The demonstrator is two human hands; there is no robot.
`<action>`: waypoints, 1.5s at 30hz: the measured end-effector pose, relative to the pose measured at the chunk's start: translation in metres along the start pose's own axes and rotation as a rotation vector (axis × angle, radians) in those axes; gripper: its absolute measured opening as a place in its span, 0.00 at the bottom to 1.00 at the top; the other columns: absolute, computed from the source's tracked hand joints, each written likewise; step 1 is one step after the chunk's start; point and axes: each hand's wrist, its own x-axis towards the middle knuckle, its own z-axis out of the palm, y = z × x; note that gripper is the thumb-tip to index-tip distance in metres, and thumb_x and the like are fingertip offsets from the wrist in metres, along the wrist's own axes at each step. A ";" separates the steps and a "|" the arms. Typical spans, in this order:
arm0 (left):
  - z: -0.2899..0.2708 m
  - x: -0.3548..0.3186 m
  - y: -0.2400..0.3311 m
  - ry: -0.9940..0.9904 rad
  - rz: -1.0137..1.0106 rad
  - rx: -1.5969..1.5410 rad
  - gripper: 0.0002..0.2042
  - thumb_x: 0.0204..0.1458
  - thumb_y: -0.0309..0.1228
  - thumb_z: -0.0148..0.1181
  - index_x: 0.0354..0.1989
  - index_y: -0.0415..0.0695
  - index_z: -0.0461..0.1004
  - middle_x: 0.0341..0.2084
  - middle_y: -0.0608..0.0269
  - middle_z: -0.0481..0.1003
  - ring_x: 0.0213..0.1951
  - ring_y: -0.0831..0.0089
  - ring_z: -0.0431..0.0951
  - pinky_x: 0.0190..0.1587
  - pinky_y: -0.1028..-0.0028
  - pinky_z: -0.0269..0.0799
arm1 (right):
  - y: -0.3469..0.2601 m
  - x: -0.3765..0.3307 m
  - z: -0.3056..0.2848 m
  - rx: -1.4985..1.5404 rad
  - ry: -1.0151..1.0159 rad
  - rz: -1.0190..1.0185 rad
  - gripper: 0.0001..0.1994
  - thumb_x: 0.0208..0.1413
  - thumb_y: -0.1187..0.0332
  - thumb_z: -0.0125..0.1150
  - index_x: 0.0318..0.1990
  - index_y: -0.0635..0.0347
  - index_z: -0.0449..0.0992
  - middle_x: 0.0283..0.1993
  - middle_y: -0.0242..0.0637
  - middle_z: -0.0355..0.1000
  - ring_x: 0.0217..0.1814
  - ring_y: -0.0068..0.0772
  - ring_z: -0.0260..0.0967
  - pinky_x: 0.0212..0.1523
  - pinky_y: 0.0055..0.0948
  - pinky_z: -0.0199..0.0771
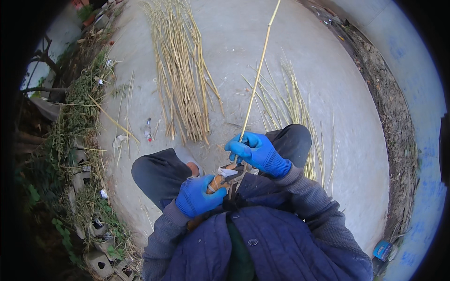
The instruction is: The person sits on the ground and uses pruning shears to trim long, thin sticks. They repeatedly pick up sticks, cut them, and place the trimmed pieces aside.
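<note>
My left hand (199, 194), in a blue work glove, is closed around a brown wooden handle-like piece (216, 184) in front of my lap. White wrapping and dark parts show at its upper end; its exact kind I cannot make out. Just above and to the right, my right hand (255, 151), also gloved in blue, grips a long thin cane (258, 75). The cane slants up and away to the far edge of the view. Its lower end comes down by the wrapped piece; whether they touch is hidden by my fingers.
A large bundle of dry canes (180, 75) lies on the concrete floor (229, 28) ahead, left of centre. Thinner greenish stalks (295, 105) are spread at the right. Weeds and hollow blocks (98, 263) line the left edge; a pale wall (408, 61) runs along the right.
</note>
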 end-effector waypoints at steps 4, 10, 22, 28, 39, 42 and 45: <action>-0.001 0.001 -0.002 0.016 0.054 0.023 0.19 0.48 0.42 0.65 0.36 0.36 0.76 0.20 0.47 0.76 0.24 0.57 0.80 0.28 0.65 0.74 | 0.010 -0.006 0.002 -0.003 0.010 -0.097 0.16 0.65 0.60 0.53 0.46 0.65 0.77 0.37 0.38 0.78 0.37 0.22 0.74 0.40 0.24 0.75; 0.001 -0.002 -0.005 -0.015 0.072 -0.003 0.19 0.49 0.41 0.65 0.37 0.35 0.76 0.20 0.49 0.76 0.24 0.63 0.80 0.28 0.67 0.74 | 0.010 -0.001 -0.007 -0.077 0.035 -0.027 0.16 0.65 0.59 0.52 0.43 0.63 0.78 0.34 0.33 0.77 0.33 0.18 0.71 0.35 0.21 0.73; -0.010 0.009 0.003 -0.113 -0.244 -0.538 0.15 0.55 0.32 0.61 0.45 0.34 0.73 0.25 0.58 0.80 0.25 0.76 0.80 0.28 0.77 0.77 | 0.013 -0.015 0.002 -0.416 0.364 -0.437 0.17 0.60 0.67 0.57 0.56 0.63 0.73 0.37 0.37 0.76 0.36 0.20 0.71 0.40 0.24 0.73; -0.027 0.040 0.012 -0.007 -0.157 -0.677 0.12 0.57 0.30 0.58 0.45 0.34 0.73 0.26 0.55 0.79 0.24 0.72 0.80 0.26 0.75 0.77 | 0.030 -0.028 0.037 -0.408 0.335 -0.310 0.17 0.61 0.66 0.57 0.54 0.65 0.72 0.34 0.39 0.76 0.33 0.26 0.75 0.35 0.27 0.75; -0.044 0.093 -0.031 0.298 -0.208 -0.886 0.17 0.57 0.36 0.60 0.48 0.35 0.73 0.28 0.57 0.77 0.25 0.71 0.77 0.26 0.74 0.75 | 0.049 -0.037 0.032 -0.531 0.150 -0.320 0.08 0.55 0.68 0.60 0.39 0.62 0.73 0.24 0.47 0.71 0.25 0.44 0.75 0.26 0.34 0.71; -0.109 0.126 -0.059 0.524 -0.185 -0.944 0.22 0.55 0.41 0.62 0.52 0.37 0.72 0.38 0.58 0.77 0.33 0.72 0.77 0.33 0.74 0.76 | 0.051 -0.082 0.013 -0.675 0.056 -0.354 0.06 0.53 0.70 0.62 0.36 0.60 0.74 0.22 0.44 0.70 0.23 0.44 0.73 0.24 0.35 0.70; -0.145 0.144 -0.075 0.628 -0.092 -1.069 0.19 0.56 0.39 0.62 0.49 0.37 0.73 0.33 0.58 0.77 0.28 0.71 0.77 0.31 0.74 0.77 | 0.049 -0.116 -0.014 -0.797 0.024 -0.382 0.07 0.53 0.68 0.62 0.36 0.59 0.74 0.23 0.44 0.71 0.25 0.42 0.74 0.26 0.36 0.71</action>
